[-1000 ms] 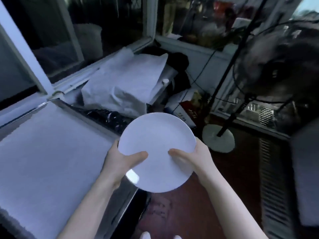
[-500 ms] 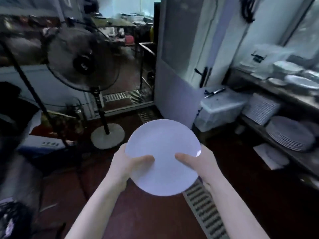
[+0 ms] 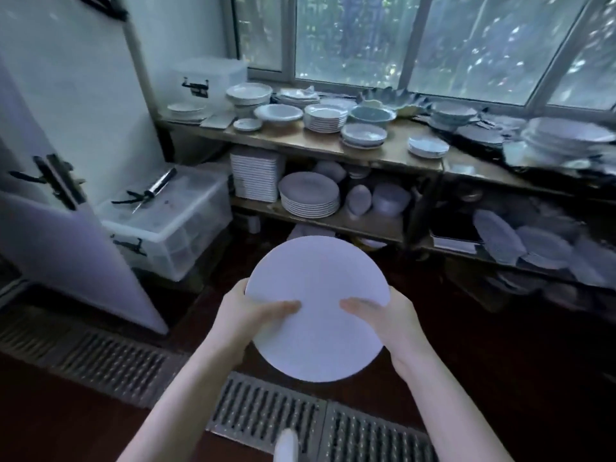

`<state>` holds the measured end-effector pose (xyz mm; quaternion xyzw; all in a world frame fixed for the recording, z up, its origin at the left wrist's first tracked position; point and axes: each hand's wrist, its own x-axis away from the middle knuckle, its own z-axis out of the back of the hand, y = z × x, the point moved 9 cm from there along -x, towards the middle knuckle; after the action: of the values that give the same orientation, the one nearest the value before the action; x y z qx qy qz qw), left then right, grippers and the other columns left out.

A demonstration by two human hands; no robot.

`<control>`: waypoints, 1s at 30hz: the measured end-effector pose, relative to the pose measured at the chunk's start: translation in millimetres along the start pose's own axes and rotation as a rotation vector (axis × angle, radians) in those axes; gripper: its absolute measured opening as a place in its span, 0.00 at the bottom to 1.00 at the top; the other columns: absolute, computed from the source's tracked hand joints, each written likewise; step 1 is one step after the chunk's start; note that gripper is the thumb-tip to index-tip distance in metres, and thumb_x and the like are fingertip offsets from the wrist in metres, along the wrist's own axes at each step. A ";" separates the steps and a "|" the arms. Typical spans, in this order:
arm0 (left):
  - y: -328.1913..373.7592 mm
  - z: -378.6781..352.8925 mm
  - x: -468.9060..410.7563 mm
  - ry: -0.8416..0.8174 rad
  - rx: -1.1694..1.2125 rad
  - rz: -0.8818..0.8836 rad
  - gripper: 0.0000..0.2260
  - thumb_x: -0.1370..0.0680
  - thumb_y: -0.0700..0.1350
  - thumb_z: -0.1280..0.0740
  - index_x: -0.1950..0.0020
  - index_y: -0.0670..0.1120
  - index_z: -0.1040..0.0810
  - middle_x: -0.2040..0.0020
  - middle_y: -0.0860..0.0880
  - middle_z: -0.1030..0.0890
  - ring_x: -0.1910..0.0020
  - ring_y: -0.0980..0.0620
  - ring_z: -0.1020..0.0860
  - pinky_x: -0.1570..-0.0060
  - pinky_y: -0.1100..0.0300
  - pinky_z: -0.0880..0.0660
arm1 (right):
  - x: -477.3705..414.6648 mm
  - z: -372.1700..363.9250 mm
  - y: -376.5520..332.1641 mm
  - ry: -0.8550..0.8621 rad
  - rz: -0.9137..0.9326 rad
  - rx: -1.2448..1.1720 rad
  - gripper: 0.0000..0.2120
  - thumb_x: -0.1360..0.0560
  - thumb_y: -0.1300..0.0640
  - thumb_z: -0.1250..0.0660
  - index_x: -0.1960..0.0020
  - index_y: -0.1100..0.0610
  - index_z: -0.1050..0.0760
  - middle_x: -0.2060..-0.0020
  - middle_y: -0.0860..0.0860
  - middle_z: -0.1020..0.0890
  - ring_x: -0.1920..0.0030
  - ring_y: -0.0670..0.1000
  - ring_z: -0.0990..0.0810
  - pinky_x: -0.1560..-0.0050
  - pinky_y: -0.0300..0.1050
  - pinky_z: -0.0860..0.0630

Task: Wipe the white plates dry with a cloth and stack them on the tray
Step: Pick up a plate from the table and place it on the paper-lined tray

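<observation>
Two hands carry one white plate (image 3: 316, 295) in mid-air above the dark floor (image 3: 483, 378), in front of the shelves (image 3: 383, 151); the left hand (image 3: 245, 316) grips its left rim and the right hand (image 3: 395, 316) its right rim, each thumb laid flat on the upper face, the fingers curled beneath and mostly hidden. No cloth shows in either hand and no tray is in view; I judge the plate is in transit, and whether it is dry I cannot tell.

The main risk is a slip; a damp glazed plate pinched only at its near half has no support at the far edge, and could slide forward out of the grip; a drop onto the floor or the metal drain grate (image 3: 266, 415) below would likely break it. The shelves are crowded with stacked plates (image 3: 308, 195) and bowls; a hasty reach could knock the rim against them and chip something. The grate is uneven footing; a stumble would tip the plate. Setting it among the shelf stacks instead of on the tray would miss the task.
</observation>
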<state>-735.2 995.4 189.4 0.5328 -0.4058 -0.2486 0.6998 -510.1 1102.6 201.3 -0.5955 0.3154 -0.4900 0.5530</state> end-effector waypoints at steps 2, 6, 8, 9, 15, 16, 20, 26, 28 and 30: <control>13.9 -47.0 -45.7 -0.094 -0.013 -0.010 0.34 0.48 0.53 0.17 0.43 0.51 0.21 0.50 0.52 0.15 0.55 0.52 0.15 0.57 0.51 0.18 | -36.2 35.2 -2.4 0.096 -0.021 -0.001 0.16 0.34 0.58 0.21 0.48 0.50 0.18 0.56 0.46 0.13 0.55 0.49 0.14 0.52 0.53 0.17; 49.4 -128.4 -134.7 -0.223 0.014 -0.025 0.30 0.46 0.49 0.17 0.46 0.53 0.21 0.54 0.55 0.14 0.59 0.57 0.15 0.66 0.60 0.20 | -114.2 90.2 -18.6 0.238 -0.030 0.002 0.14 0.33 0.57 0.22 0.48 0.50 0.18 0.56 0.47 0.13 0.53 0.51 0.15 0.48 0.56 0.18; 69.2 -162.7 -176.0 -0.257 0.010 -0.023 0.29 0.47 0.48 0.18 0.47 0.53 0.20 0.55 0.56 0.14 0.59 0.57 0.15 0.65 0.60 0.20 | -153.2 112.5 -31.0 0.284 -0.036 0.000 0.14 0.33 0.57 0.23 0.49 0.51 0.18 0.55 0.48 0.13 0.54 0.51 0.15 0.49 0.56 0.17; 79.2 -179.0 -195.6 -0.274 0.004 -0.021 0.29 0.47 0.48 0.18 0.48 0.53 0.20 0.56 0.57 0.14 0.59 0.56 0.15 0.63 0.58 0.20 | -172.4 123.3 -36.4 0.302 -0.040 -0.010 0.13 0.33 0.58 0.23 0.49 0.51 0.18 0.55 0.49 0.13 0.54 0.52 0.14 0.49 0.55 0.17; 129.0 -274.9 -297.6 -0.352 -0.065 -0.030 0.30 0.49 0.49 0.19 0.48 0.53 0.19 0.55 0.56 0.14 0.56 0.54 0.15 0.54 0.51 0.18 | -276.9 189.2 -55.8 0.422 -0.071 -0.048 0.24 0.41 0.48 0.26 0.47 0.55 0.19 0.53 0.52 0.14 0.53 0.53 0.15 0.48 0.57 0.18; 134.6 -291.3 -313.9 -0.365 -0.072 -0.031 0.30 0.49 0.48 0.19 0.48 0.53 0.20 0.55 0.56 0.14 0.55 0.54 0.15 0.53 0.50 0.18 | -295.8 201.2 -58.2 0.436 -0.062 -0.041 0.23 0.40 0.49 0.24 0.47 0.55 0.19 0.52 0.52 0.14 0.52 0.54 0.15 0.48 0.57 0.18; 155.7 -357.2 -378.3 -0.376 -0.092 -0.045 0.26 0.47 0.47 0.20 0.50 0.52 0.19 0.56 0.54 0.14 0.55 0.52 0.15 0.54 0.51 0.18 | -383.5 251.8 -60.0 0.455 -0.037 -0.029 0.12 0.31 0.59 0.22 0.49 0.56 0.18 0.53 0.54 0.14 0.51 0.57 0.16 0.45 0.62 0.20; 193.6 -459.8 -469.9 -0.332 -0.086 -0.021 0.34 0.49 0.49 0.20 0.43 0.47 0.21 0.49 0.48 0.15 0.49 0.45 0.17 0.48 0.44 0.20 | -516.3 331.3 -77.0 0.439 -0.027 -0.019 0.24 0.41 0.50 0.23 0.47 0.57 0.18 0.53 0.53 0.14 0.51 0.56 0.15 0.47 0.61 0.19; 207.8 -490.2 -496.2 -0.316 -0.067 -0.007 0.34 0.48 0.49 0.20 0.43 0.47 0.21 0.49 0.47 0.15 0.49 0.44 0.17 0.49 0.43 0.21 | -559.4 357.4 -85.6 0.425 -0.015 -0.025 0.21 0.36 0.55 0.20 0.46 0.60 0.19 0.52 0.55 0.14 0.51 0.58 0.15 0.47 0.62 0.19; 222.1 -517.0 -526.6 -0.295 -0.049 -0.006 0.31 0.47 0.46 0.20 0.44 0.46 0.21 0.50 0.48 0.15 0.50 0.46 0.16 0.48 0.44 0.20 | -602.4 380.0 -94.8 0.418 -0.003 -0.005 0.18 0.33 0.58 0.21 0.45 0.61 0.19 0.52 0.56 0.15 0.51 0.59 0.16 0.47 0.63 0.19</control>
<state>-611.5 1756.1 187.0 0.4746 -0.4965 -0.3358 0.6446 -364.8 1806.1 186.5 -0.4828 0.4236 -0.6030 0.4731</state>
